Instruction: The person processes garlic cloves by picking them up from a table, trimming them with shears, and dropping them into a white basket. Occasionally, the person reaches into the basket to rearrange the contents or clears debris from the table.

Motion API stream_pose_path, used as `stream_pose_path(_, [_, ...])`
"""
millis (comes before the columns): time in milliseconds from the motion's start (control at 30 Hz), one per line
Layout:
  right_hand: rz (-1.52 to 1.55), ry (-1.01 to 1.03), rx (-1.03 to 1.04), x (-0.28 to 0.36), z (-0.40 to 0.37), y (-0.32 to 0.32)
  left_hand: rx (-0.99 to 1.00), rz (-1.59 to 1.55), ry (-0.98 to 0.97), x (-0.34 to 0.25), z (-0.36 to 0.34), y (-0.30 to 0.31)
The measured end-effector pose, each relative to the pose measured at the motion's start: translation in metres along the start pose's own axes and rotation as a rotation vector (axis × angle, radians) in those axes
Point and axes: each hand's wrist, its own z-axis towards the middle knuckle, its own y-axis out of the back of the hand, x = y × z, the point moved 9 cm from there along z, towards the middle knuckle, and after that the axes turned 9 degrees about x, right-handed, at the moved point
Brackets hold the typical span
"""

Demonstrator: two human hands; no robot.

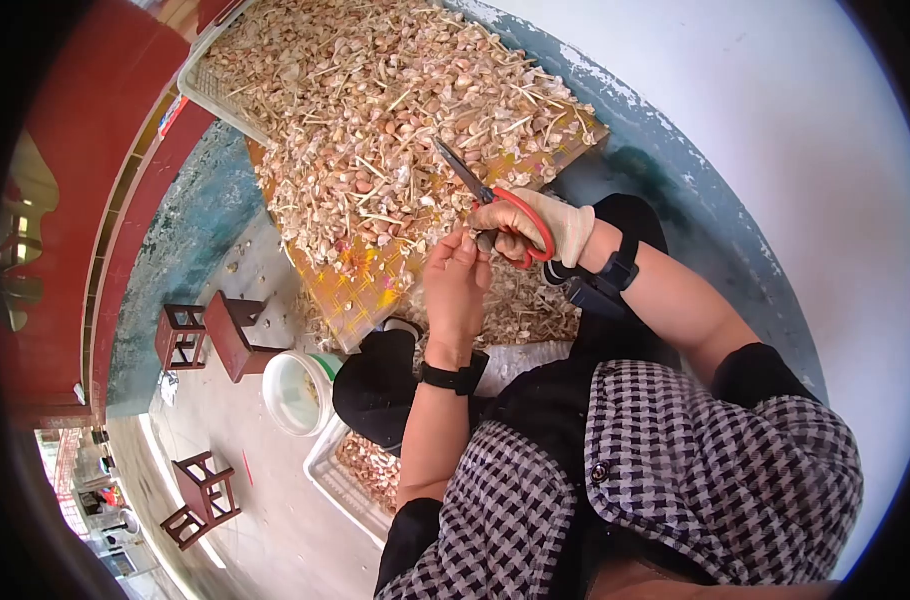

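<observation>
In the head view, my right hand (550, 228), in a pale glove, grips scissors (463, 170) with red handles. Their dark blades stick out up and to the left, slightly apart, above the garlic pile. My left hand (453, 285) is bare, its fingertips pinched together close beside the scissor handles; what they hold, if anything, is too small to make out. A large heap of loose garlic cloves (375, 120), dry stems and skins covers a yellow patterned tabletop (350, 312) in front of both hands.
A white basket (207, 92) edges the heap at the far left. Below stand a white bucket (293, 395) and a basket (325, 465) of cloves by my leg. Several dark wooden stools (207, 490) stand on the floor. Garlic debris (535, 312) lies below my hands; a wall (775, 130) rises at right.
</observation>
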Motion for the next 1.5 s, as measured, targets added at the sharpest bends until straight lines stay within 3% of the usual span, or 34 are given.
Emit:
stream_pose_path(100, [-0.966,0.351,-0.224,0.036,-0.029,-0.007,-0.050,-0.108,0.022,-0.006,-0.011,0.010])
stream_pose_path(133, [-1.165,0.052,-0.278,0.037,-0.044,-0.012,-0.063,-0.107,0.015,-0.009,-0.014,0.011])
stream_pose_path(233, [-1.595,-0.033,-0.331,0.036,-0.070,-0.027,-0.037,-0.047,-0.015,-0.016,-0.028,0.007])
stream_pose_path(433, [-1.590,-0.109,-0.294,0.027,-0.085,-0.021,-0.120,-0.014,-0.052,-0.014,-0.037,-0.010])
stream_pose_path(533, [-1.493,-0.021,-0.269,0.026,-0.087,-0.020,-0.088,0.029,-0.067,-0.014,-0.036,-0.011])
stream_pose_path(633, [-1.158,-0.029,-0.181,0.001,-0.083,-0.006,0.008,0.050,-0.044,-0.005,-0.033,-0.010])
stream_pose_path(667, [-0.971,0.103,-0.141,-0.003,-0.082,-0.009,-0.015,0.029,-0.026,0.001,-0.033,-0.010])
stream_pose_path(767, [-0.801,0.098,-0.247,0.000,-0.083,0.003,0.057,-0.187,0.040,0.017,-0.024,0.011])
stream_pose_path(800, [-0.608,-0.032,-0.305,-0.007,-0.081,0.018,0.024,-0.265,0.058,0.022,-0.019,0.023])
stream_pose_path(833, [-0.640,0.083,-0.369,-0.002,-0.077,0.034,-0.011,-0.346,0.074,0.026,-0.015,0.035])
stream_pose_path(933, [-0.841,0.115,-0.502,0.005,-0.044,0.077,-0.026,-0.301,0.015,0.014,0.011,0.045])
stream_pose_path(1033, [-1.113,0.157,-0.609,0.032,-0.001,0.072,-0.035,-0.216,-0.013,0.004,0.031,0.040])
stream_pose_path(1100, [-1.265,0.011,-0.514,0.038,0.025,0.060,-0.090,-0.186,0.015,0.006,0.037,0.039])
stream_pose_path(1133, [-1.306,0.131,-0.529,0.029,0.037,0.059,-0.101,-0.171,0.041,0.009,0.038,0.043])
stream_pose_path(1233, [-1.422,0.032,-0.431,0.011,0.058,0.061,-0.140,-0.162,0.053,0.013,0.036,0.058])
stream_pose_path(1367, [-1.190,-0.101,-0.481,0.023,0.061,0.082,-0.163,-0.111,0.060,0.006,0.038,0.064])
stream_pose_path(1400, [-1.186,-0.025,-0.501,0.021,0.064,0.094,-0.146,-0.056,0.062,0.002,0.040,0.062])
stream_pose_path(1500, [-1.042,0.008,-0.339,0.027,0.059,0.099,-0.067,0.108,0.061,-0.007,0.051,0.049])
